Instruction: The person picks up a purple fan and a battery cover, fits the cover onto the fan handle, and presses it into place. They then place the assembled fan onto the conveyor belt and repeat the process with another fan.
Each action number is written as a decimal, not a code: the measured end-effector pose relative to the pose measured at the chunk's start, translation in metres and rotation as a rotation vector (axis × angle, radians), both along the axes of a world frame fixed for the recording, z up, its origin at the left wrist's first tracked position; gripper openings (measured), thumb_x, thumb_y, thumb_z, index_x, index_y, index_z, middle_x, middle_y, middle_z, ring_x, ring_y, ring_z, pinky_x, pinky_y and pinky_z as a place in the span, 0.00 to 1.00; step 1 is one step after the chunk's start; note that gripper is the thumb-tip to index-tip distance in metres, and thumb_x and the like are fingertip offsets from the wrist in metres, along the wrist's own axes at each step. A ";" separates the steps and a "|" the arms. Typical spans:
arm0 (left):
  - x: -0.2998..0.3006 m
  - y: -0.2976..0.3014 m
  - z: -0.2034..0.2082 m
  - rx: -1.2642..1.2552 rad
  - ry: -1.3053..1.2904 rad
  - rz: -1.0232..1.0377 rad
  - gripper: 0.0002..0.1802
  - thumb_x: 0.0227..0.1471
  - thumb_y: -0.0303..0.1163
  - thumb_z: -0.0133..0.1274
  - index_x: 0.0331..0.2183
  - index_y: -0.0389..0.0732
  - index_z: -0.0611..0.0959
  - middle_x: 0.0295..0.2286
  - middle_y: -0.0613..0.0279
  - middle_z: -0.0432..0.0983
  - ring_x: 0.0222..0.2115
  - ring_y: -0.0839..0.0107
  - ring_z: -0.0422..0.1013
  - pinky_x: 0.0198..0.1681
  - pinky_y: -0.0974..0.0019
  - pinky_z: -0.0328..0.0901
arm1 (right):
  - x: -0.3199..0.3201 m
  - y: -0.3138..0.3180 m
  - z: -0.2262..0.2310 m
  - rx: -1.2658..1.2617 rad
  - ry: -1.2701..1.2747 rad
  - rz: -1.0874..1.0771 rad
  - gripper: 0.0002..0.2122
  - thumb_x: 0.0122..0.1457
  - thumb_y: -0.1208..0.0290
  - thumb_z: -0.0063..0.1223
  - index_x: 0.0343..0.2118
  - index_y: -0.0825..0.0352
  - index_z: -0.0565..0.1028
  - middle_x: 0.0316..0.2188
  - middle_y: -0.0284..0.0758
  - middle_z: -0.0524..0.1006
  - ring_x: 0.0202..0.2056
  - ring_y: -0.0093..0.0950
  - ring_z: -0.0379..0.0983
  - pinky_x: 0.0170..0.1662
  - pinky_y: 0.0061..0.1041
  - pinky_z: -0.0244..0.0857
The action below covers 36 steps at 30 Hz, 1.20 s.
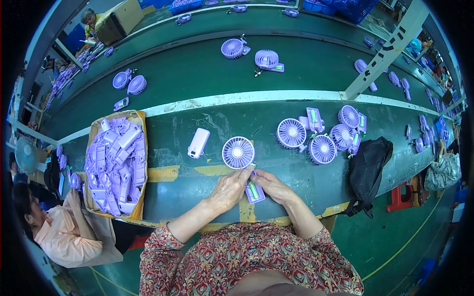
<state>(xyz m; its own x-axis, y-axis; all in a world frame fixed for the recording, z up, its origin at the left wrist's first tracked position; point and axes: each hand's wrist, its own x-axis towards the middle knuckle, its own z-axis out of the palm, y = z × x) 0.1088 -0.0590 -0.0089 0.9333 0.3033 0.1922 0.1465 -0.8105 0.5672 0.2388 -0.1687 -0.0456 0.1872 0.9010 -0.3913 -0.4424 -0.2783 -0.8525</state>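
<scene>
Both my hands meet at the near edge of the green bench on one small purple handheld fan (238, 153). Its round grille points away from me, and its open handle, with a green part inside (255, 192), hangs toward me. My left hand (231, 189) is closed around the joint below the grille. Close against it, my right hand (274, 187) pinches the top of the handle; what the fingertips touch exactly is hidden. Left of the fan lies a loose purple handle cover (198, 143).
A cardboard box (143, 163) heaped with purple handle covers stands at left. Several unfinished fans (323, 149) and a black mesh bag (369, 167) lie at right. Beyond a white rail (222, 100), a green conveyor (187, 69) carries more fans. A co-worker (69, 232) sits at left.
</scene>
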 end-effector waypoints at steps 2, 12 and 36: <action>-0.001 0.001 -0.003 -0.001 -0.036 0.016 0.24 0.44 0.18 0.49 0.47 0.35 0.67 0.32 0.45 0.74 0.29 0.50 0.73 0.30 0.55 0.69 | 0.000 0.003 -0.004 0.018 0.027 -0.002 0.16 0.62 0.63 0.43 0.44 0.72 0.69 0.32 0.29 0.72 0.32 0.16 0.67 0.34 0.18 0.64; -0.016 -0.005 0.001 -0.437 0.145 0.310 0.09 0.47 0.29 0.53 0.29 0.33 0.79 0.17 0.54 0.75 0.19 0.60 0.73 0.24 0.64 0.66 | -0.015 0.005 -0.013 0.034 0.205 -0.229 0.14 0.62 0.65 0.44 0.44 0.71 0.69 0.34 0.33 0.74 0.33 0.18 0.71 0.36 0.17 0.68; -0.034 0.048 0.021 0.091 -0.050 0.371 0.09 0.45 0.25 0.52 0.33 0.35 0.80 0.27 0.48 0.75 0.28 0.54 0.73 0.31 0.58 0.68 | -0.025 0.012 -0.013 0.046 0.310 -0.357 0.14 0.62 0.67 0.42 0.44 0.73 0.68 0.39 0.43 0.75 0.41 0.29 0.74 0.39 0.25 0.73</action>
